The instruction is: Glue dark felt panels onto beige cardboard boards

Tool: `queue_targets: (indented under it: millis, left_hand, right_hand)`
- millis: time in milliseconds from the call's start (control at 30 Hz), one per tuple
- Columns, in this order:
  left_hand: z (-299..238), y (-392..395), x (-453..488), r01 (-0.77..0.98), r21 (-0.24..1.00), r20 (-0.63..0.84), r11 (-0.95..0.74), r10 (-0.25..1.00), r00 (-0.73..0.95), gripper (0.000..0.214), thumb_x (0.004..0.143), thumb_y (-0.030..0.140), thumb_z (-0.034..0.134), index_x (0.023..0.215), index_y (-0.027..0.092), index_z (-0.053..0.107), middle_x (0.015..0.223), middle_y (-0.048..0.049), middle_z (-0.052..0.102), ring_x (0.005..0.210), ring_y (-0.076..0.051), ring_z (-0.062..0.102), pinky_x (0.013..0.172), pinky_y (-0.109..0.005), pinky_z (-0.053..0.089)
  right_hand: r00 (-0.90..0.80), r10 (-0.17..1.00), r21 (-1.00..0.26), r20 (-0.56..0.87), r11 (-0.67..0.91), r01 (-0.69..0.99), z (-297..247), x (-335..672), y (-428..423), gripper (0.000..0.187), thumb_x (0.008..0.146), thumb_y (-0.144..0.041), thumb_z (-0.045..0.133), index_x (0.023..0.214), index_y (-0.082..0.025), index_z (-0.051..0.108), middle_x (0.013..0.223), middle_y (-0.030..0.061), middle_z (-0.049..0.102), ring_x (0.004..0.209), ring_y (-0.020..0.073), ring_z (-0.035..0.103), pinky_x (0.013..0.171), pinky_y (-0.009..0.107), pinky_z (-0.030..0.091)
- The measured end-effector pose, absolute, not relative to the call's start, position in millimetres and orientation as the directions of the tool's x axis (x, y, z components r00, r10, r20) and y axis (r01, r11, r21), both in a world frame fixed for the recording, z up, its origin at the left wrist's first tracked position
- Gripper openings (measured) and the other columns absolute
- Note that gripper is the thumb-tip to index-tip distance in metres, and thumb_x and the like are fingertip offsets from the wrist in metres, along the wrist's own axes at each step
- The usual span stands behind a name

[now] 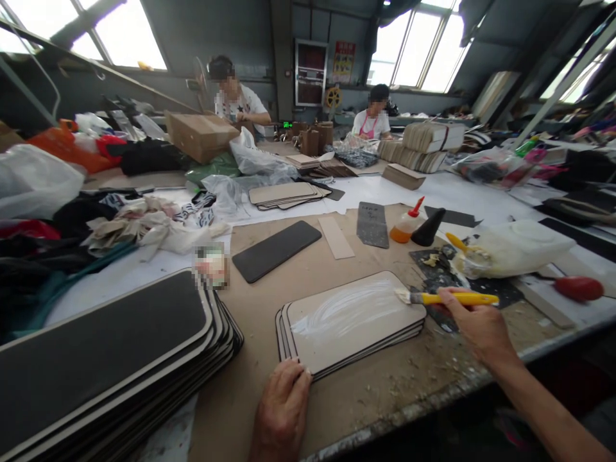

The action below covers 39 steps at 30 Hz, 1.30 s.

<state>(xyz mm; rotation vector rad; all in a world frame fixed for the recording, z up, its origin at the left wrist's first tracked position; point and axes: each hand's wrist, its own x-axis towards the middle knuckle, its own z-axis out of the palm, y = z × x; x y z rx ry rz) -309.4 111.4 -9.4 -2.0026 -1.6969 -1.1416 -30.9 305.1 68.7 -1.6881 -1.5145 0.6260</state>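
A stack of beige boards with rounded corners and dark edges (346, 346) lies on brown paper in front of me. Streaks of wet white glue cover much of the top board (356, 305). My right hand (476, 324) is closed around the yellow handle of a flat paintbrush (450, 298); its bristles touch the top board near the far right corner. At the stack's near left corner, my left hand (283, 407) grips the edge with fingers bent and close together; its fingertips are partly hidden.
A tall stack of black-faced boards (110, 353) stands at left. Beyond lie a black board (276, 250), a beige strip (335, 237) and a red-tipped bottle (405, 223). A white plastic jug (520, 247) lies at right. Two people (243, 106) sit across the table.
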Motion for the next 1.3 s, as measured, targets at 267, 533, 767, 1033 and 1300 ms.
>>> queue_targets:
  millis: [267,533,767,1033,1300]
  left_hand:
    - [-10.4,110.6,-309.0,0.930,0.257,0.723,-0.264,0.691,-0.004,0.022,0.084,0.008,0.045,0.096,0.015,0.062,0.089,-0.0075,0.065,0.092,-0.017,0.062,0.080,-0.028,0.055]
    - [-8.1,107.8,-308.9,0.929,0.267,0.692,-0.257,0.722,0.000,0.021,0.084,0.008,0.045,0.097,0.014,0.062,0.091,-0.0083,0.065,0.094,-0.017,0.061,0.081,-0.028,0.054]
    - [-7.6,109.0,-309.3,0.925,0.288,0.701,-0.248,0.712,-0.027,0.023,0.085,0.008,0.043,0.095,0.015,0.063,0.089,-0.0075,0.066,0.093,-0.016,0.062,0.081,-0.026,0.054]
    - [-8.2,114.1,-308.6,0.952,0.219,0.729,-0.212,0.685,-0.016,0.025,0.087,0.010,0.039,0.087,0.015,0.063,0.080,-0.0060,0.066,0.084,-0.015,0.063,0.074,-0.024,0.054]
    - [-26.1,112.4,-316.6,0.949,0.156,0.725,-0.276,0.684,0.080,0.022,0.083,0.006,0.043,0.092,0.015,0.062,0.085,-0.0070,0.067,0.087,-0.017,0.064,0.075,-0.025,0.053]
  right_hand:
    - [-0.207,0.977,-0.928,0.055,0.127,0.351,68.8,-123.5,214.8,0.036,0.071,-0.053,0.059,0.075,-0.017,0.062,0.073,0.0063,0.065,0.067,0.0195,0.063,0.062,0.028,0.053]
    - [0.222,0.975,-0.856,0.019,-0.098,0.507,67.3,-36.2,263.0,0.042,0.058,-0.054,0.061,0.082,-0.019,0.062,0.070,0.0060,0.068,0.071,0.0265,0.066,0.064,0.035,0.054]
    - [0.191,0.968,-0.768,0.164,0.004,0.641,97.2,-41.8,266.9,0.036,0.059,-0.054,0.059,0.074,-0.022,0.061,0.070,0.0050,0.067,0.070,0.0264,0.066,0.063,0.035,0.054]
    - [-0.380,0.924,-0.977,0.030,0.107,0.182,68.3,-185.0,252.1,0.035,0.071,-0.050,0.060,0.079,-0.016,0.059,0.074,0.0031,0.061,0.067,0.0185,0.064,0.065,0.030,0.054]
    - [0.052,0.996,-0.838,0.077,0.036,0.544,58.7,-82.5,328.5,0.037,0.066,-0.049,0.056,0.083,-0.017,0.062,0.070,0.0058,0.067,0.067,0.0229,0.066,0.061,0.032,0.051]
